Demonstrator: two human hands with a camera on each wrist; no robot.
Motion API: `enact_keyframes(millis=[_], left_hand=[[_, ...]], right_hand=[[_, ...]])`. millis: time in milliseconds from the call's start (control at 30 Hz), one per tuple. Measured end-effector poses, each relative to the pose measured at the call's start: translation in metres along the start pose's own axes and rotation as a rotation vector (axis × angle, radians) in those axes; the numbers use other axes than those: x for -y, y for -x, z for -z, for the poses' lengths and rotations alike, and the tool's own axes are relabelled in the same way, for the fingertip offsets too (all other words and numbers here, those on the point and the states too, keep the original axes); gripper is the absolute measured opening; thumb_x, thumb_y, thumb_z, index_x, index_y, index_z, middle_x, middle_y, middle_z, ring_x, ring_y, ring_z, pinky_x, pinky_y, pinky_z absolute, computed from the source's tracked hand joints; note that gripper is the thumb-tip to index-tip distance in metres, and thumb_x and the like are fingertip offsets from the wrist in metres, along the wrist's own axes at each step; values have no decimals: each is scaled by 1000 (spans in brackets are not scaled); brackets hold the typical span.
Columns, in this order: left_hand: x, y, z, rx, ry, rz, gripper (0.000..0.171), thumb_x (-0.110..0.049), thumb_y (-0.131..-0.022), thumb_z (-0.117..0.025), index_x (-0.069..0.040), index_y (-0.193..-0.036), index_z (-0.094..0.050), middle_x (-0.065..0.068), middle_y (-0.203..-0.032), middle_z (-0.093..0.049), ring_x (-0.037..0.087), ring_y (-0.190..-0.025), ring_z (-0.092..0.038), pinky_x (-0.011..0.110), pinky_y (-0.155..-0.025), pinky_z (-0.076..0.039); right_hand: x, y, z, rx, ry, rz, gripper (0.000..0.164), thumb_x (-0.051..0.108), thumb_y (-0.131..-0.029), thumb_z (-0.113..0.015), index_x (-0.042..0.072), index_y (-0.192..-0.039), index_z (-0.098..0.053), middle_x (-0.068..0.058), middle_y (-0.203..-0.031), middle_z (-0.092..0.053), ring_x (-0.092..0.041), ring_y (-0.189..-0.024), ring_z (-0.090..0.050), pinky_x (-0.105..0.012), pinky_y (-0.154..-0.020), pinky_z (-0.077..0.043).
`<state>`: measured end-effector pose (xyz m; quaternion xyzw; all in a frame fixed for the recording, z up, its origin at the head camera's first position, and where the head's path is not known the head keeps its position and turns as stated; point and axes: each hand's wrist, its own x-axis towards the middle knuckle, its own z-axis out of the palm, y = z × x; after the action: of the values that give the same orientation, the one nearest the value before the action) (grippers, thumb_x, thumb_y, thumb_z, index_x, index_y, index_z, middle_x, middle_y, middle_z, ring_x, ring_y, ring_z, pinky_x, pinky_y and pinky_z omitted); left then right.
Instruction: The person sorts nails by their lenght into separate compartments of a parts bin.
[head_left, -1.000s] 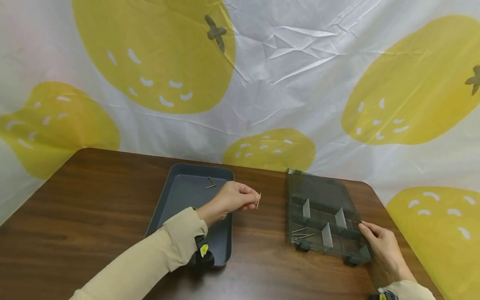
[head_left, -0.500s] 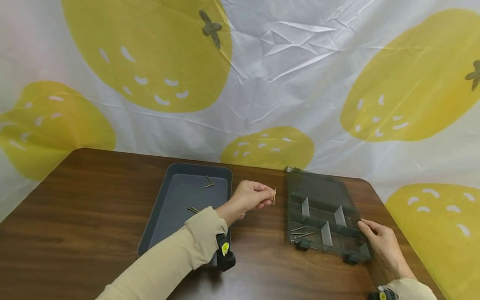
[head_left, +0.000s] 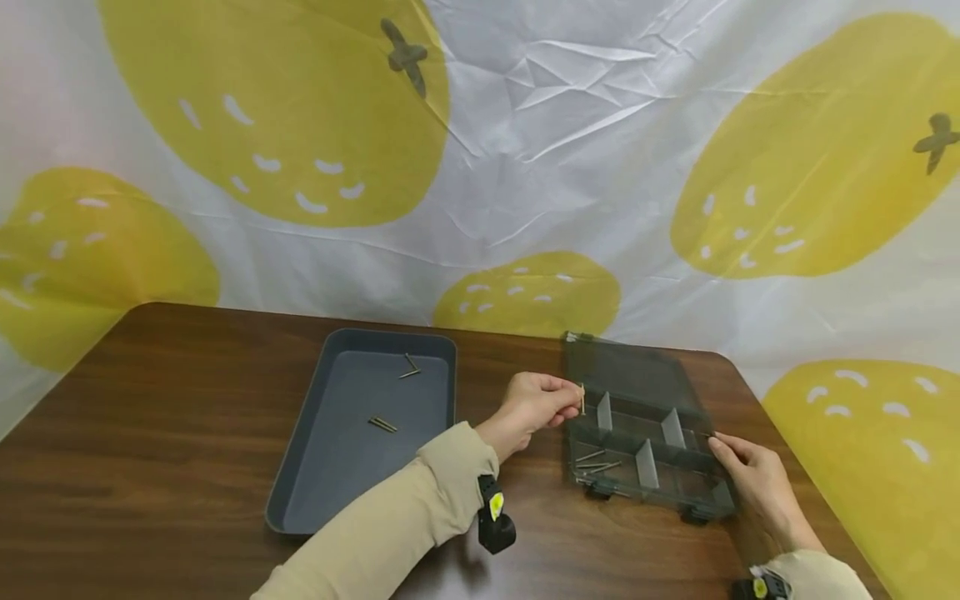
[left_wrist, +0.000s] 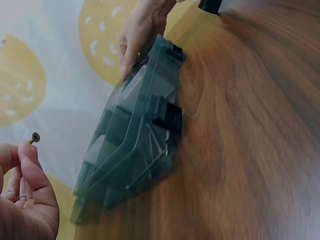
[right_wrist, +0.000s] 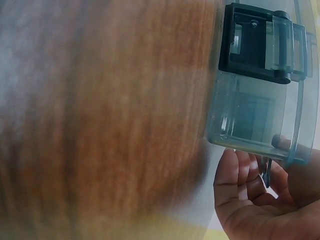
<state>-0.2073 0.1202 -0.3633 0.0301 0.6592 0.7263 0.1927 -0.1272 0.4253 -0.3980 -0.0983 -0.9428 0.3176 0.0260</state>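
Observation:
My left hand (head_left: 536, 404) pinches a brass-coloured screw (head_left: 582, 400) between thumb and fingertips, held upright over the left edge of a transparent grey compartment box (head_left: 637, 367). In the left wrist view the head of this screw (left_wrist: 35, 137) shows a cross recess. My right hand (head_left: 757, 483) grips the right edge of the box. The right wrist view shows its thumb (right_wrist: 282, 142) against the box and its fingers curled below, beside a small dark piece I cannot identify. Several screws (head_left: 600, 467) lie in the front left compartment.
A dark grey tray (head_left: 281, 508) stands left of the box, with several screws (head_left: 382, 423) lying in it. White dividers (head_left: 647, 463) split the box. Two black latches (head_left: 697, 515) sit along its front. Behind the wooden table (head_left: 150, 433) hangs a lemon-print cloth (head_left: 510, 208).
My left hand has moved right with the screw, from the tray's right edge to the left edge of the box. The right hand keeps its grip. The view has shifted slightly.

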Motion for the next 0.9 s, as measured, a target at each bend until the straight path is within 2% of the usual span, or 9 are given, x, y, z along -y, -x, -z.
enact_keyframes(millis=[133, 400, 500, 600, 767, 900], left_hand=[[2, -3, -10, -10, 13, -3, 12, -9, -84, -69, 0, -90, -71, 1, -68, -68, -1, -51, -56, 13, -50, -45], [11, -8, -28, -59, 41, 18, 8, -9, -84, -68, -1, -87, -71, -2, -61, -64, -1, -47, -52, 12, -44, -40], [15, -9, -34, -65, 35, 20, 8, -9, -84, -68, -2, -84, -72, -3, -59, -63, 0, -47, -52, 12, -45, -40], [18, -11, -39, -76, 33, 13, 7, -9, -84, -68, -3, -82, -72, -3, -58, -63, 0, -45, -51, 12, -44, -40], [21, -15, -46, -103, 30, -7, 6, -7, -82, -68, -3, -81, -72, 1, -60, -66, -1, -44, -51, 12, -44, -40], [23, -18, -51, -111, 30, -32, 5, -5, -82, -69, -1, -80, -72, 6, -65, -69, 0, -45, -52, 14, -45, -43]], right_hand=[[2, -1, -1, -15, 3, 16, 55, 33, -101, -40, -13, -131, -45, -33, -130, -47, -47, -121, -44, -51, -89, -44], [5, 1, -3, -23, 1, 13, 53, 31, -101, -42, -13, -129, -47, -32, -129, -48, -45, -120, -45, -43, -86, -48], [5, 2, -5, -15, -4, 7, 54, 32, -101, -42, -13, -129, -47, -32, -129, -49, -44, -120, -46, -30, -81, -50], [4, 3, -6, -18, -14, 4, 54, 32, -100, -42, -13, -129, -47, -31, -129, -49, -44, -120, -46, -18, -76, -47], [5, 4, -8, -35, -11, 22, 53, 31, -100, -43, -13, -128, -48, -31, -128, -50, -44, -119, -47, -14, -75, -44], [6, 4, -9, -48, -16, 29, 51, 30, -100, -43, -13, -127, -50, -31, -127, -52, -43, -118, -48, -6, -71, -37]])
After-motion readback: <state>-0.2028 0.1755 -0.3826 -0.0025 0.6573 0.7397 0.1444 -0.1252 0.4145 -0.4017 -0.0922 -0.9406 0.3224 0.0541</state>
